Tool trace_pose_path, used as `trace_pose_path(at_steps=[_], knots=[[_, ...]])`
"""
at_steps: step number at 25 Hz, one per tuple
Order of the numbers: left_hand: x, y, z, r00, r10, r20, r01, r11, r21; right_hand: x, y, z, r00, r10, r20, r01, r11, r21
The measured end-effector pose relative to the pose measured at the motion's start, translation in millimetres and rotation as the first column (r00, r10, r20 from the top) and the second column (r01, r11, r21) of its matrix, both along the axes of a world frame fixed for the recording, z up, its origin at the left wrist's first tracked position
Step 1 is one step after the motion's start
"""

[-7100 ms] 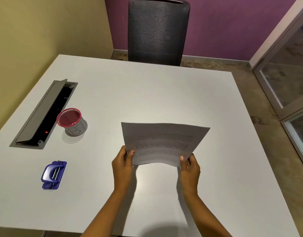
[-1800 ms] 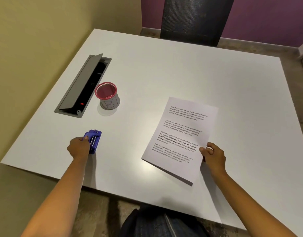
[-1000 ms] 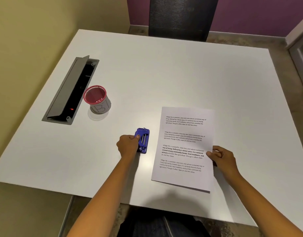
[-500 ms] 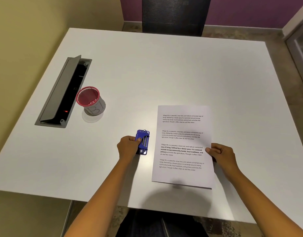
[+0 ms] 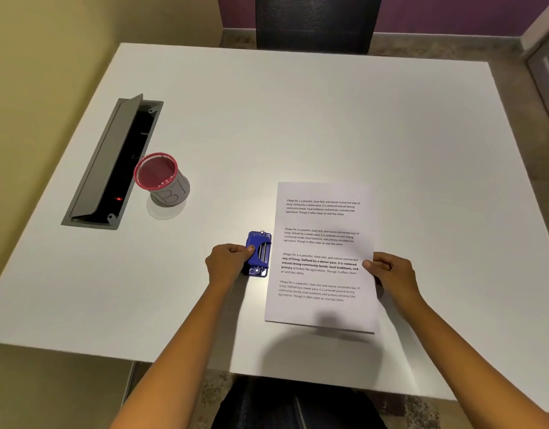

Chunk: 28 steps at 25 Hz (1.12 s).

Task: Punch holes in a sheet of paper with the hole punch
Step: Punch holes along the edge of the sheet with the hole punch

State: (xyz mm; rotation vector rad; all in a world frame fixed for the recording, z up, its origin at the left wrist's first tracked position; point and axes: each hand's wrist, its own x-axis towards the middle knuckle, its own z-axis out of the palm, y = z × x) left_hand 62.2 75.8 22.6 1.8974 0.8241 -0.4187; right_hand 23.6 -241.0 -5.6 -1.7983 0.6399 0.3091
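Sliding in from the table's left side over the last two seconds, the punch (image 5: 258, 254) now sits right against the left edge of the paper (image 5: 322, 255), about halfway up the sheet; half a second ago a narrow strip of table still showed between them. Whether the edge has entered the punch's slot or only touches its body cannot be told from this view.

Nearest the camera, both forearms reach in over the front edge of the table (image 5: 298, 119). The left hand (image 5: 228, 262) has its fingers curled shut around the punch's left side, thumb tip lying on the blue lever. The right hand (image 5: 387, 270) pinches the paper's right edge, thumb on top and the other fingers tucked under or behind it, at the same level as the punch. The sheet lies flat, printed side up, text facing the person, its near edge lifted slightly enough to throw a shadow.

With punch and sheet brought together, the fetching part looks done; what remains is probably seating the edge fully in the slot and pressing down. No holes show along the margin yet.

Farther off to the left stands a red-rimmed mesh cup (image 5: 161, 181), and beyond it an open cable hatch (image 5: 112, 162) set into the tabletop. A dark chair (image 5: 316, 23) waits at the far side.
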Motion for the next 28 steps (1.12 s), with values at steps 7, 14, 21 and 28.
trace_pose_path(at_steps=[7,14,21,28], knots=[[0,-3,1,0.998,0.057,-0.004,-0.057,0.998,0.004,6,11,-2,1.000,0.013,0.004,-0.013,1.000,-0.002],[0,-3,2,0.998,0.064,-0.017,-0.065,0.998,-0.006,7,19,-3,0.999,0.046,0.005,-0.045,0.994,-0.098],[0,-3,3,0.996,0.084,-0.018,-0.085,0.996,-0.027,2,26,-5,1.000,0.026,0.010,-0.025,0.994,-0.107],[1,-3,2,0.996,0.085,-0.012,-0.085,0.996,0.005,-10,31,-13,1.000,0.003,-0.006,-0.003,0.999,-0.053]])
